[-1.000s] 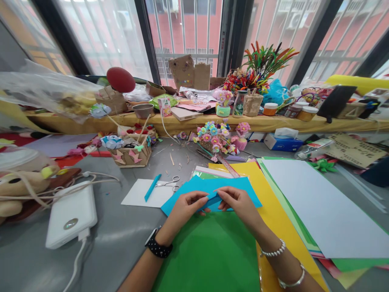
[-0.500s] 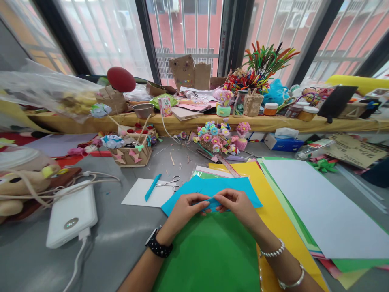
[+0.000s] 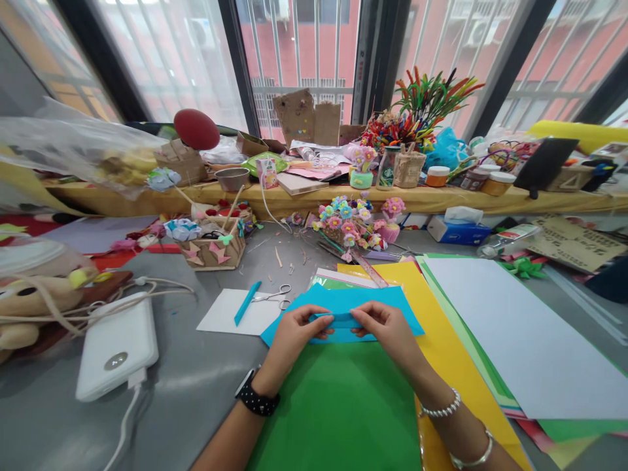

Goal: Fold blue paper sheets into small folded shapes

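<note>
Between my two hands stretches a narrow folded strip of blue paper (image 3: 343, 320). My left hand (image 3: 305, 325) pinches its left end between thumb and fingers, and my right hand (image 3: 380, 322) pinches the right end. Under and behind the strip lie larger blue paper sheets (image 3: 392, 301), on top of a green sheet (image 3: 343, 405). To the left, a white paper piece (image 3: 216, 312) carries a slim folded blue paper piece (image 3: 247, 303) and small scissors (image 3: 272, 295), their handles reaching toward the blue sheets.
A yellow sheet (image 3: 451, 353) and a white sheet (image 3: 520, 333) over green ones lie rightward. At left is a white power bank (image 3: 118, 347) with cables. Behind stand a cardboard basket (image 3: 214, 252), colourful craft flowers (image 3: 346, 222) and a tissue box (image 3: 458, 229).
My hands have moved apart along the blue strip, so more of it shows between them. The scissors and surrounding papers stay where they were.
</note>
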`<state>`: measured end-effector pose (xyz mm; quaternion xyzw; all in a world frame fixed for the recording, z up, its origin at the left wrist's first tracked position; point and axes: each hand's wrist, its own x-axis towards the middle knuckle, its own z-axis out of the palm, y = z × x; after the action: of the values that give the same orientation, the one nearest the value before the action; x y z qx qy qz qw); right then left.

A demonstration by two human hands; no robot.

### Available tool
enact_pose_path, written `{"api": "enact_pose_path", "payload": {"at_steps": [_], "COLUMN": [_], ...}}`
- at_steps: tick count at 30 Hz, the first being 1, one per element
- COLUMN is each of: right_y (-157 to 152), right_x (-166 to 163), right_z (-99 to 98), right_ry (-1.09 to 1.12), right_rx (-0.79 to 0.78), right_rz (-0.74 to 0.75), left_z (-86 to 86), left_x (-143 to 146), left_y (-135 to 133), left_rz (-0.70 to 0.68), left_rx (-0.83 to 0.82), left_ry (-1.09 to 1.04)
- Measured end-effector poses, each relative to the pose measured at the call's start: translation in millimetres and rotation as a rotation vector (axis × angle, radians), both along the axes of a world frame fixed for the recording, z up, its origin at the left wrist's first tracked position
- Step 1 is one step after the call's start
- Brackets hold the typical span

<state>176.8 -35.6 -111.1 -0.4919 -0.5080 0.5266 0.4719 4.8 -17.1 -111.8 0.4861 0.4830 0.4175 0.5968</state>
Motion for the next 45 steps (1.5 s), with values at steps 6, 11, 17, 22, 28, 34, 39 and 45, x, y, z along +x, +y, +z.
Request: {"api": "enact_pose_path", "payload": {"at_steps": [6,11,17,22,28,34,39,45], "right_y": [-3,-6,-5,-2,-6,-10,-11,-11], "right_x": [-9,-15,-10,-8,-12,-16,-19,-21], "right_z": [-1.8,-3.0,-0.9,-2.6,-4.0,-3.7,-5.8,-9.3], "right_ry": [-0.04,-0.07,-0.07,-0.072,-0.129,-0.177,-0.214,-0.236], "right_rx": [-0.005,-0.02,-0.015,0.016,0.065,0.102,0.128,0.134], "right_rz": [0.1,0.165,0.186,0.113,0.064,0.018,-0.01,-0.023], "left_z": [3.3,4.2,4.1,2.5,-3.7,-3.1,-2.4,-2.5], "left_x": [1,3,4,6,9,9,10,10], "left_y": [-1,-3,-4,-6,-6,-6,-7,-7], "left_rz": [0.138,0.109,0.0,-0.156,-0.217,-0.218,-0.216,-0.218], "left_rx": [0.036,0.031,0.024,0.004,-0.013,-0.014,-0.008,0.015], "left_ry": [-0.065,-0.076,-0.065,-0.04,0.007,0.041,0.069,0.085]}}
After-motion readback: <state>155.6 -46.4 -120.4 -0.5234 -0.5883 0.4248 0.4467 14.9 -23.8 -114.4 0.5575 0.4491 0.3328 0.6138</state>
